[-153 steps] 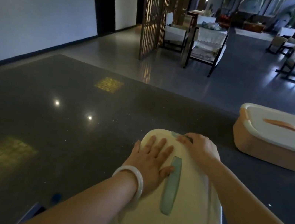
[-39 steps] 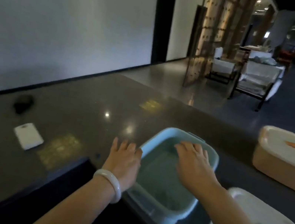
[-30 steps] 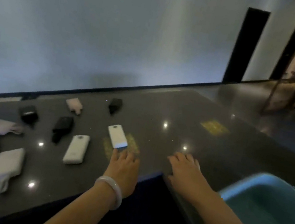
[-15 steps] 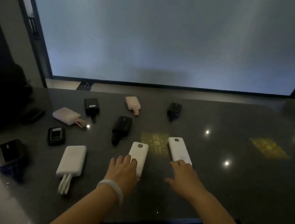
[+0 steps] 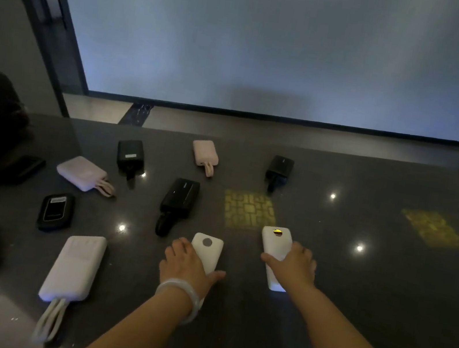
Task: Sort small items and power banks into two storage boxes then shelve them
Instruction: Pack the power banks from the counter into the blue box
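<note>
Reaching out over a dark, glossy desk, a person now has a hand on each of two white power banks. A moment ago both hands were at a pale blue storage box further to the right, its lid already lifted off. Since then the view has swung left, and half a second back the fingertips were only just arriving at these two packs. The boxes are out of sight now, somewhere off to the right. To my eye, that means opening is done and the sorting proper is starting with its first pick-up.

The left hand, wearing a pale bangle, lies over the near end of the left white power bank, fingers curled down its left edge and thumb at its right side. The right hand covers the middle of the right white power bank, thumb hooked on the left edge and fingers wrapped over the right. Both packs look to be resting on the desk, not yet lifted.

Other items wait to the left and beyond: a large white power bank with a looped cable near the left, a black power bank just past the left hand, two pink ones, and several small black chargers further off.
</note>
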`<state>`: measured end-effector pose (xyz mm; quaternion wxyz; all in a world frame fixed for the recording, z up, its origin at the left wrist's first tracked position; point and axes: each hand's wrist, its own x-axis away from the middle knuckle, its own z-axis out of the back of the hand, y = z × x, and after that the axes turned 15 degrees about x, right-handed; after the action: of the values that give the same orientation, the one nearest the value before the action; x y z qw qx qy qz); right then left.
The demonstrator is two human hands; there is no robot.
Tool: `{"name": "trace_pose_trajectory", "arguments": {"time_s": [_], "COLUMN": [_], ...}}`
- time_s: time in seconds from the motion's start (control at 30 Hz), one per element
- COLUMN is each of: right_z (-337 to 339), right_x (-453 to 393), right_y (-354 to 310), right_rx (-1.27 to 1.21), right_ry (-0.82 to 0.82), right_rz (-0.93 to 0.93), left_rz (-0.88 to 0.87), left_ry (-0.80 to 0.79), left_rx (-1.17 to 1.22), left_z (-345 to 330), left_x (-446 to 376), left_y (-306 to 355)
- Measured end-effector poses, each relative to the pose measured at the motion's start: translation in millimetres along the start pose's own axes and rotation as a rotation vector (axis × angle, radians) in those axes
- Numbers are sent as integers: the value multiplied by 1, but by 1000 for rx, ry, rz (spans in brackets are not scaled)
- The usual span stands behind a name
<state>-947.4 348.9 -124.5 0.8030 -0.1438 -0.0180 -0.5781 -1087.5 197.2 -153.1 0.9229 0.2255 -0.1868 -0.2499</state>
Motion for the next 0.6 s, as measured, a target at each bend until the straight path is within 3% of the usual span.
{"name": "trace_pose_trajectory", "arguments": {"time_s": [0.4,0.6], "right_z": [-16,-13], "right_x": [-3,27], "right_y": [-6,12], "right_rx": [115,9], "right_ry": [113,134], "right_rz": [-35,-9], "left_rz": [-56,-109], "left_ry": [92,41], "left_rx": [70,67], "left_z": [-9,-3], "left_x": [7,10], "left_y": [-2,-3]}}
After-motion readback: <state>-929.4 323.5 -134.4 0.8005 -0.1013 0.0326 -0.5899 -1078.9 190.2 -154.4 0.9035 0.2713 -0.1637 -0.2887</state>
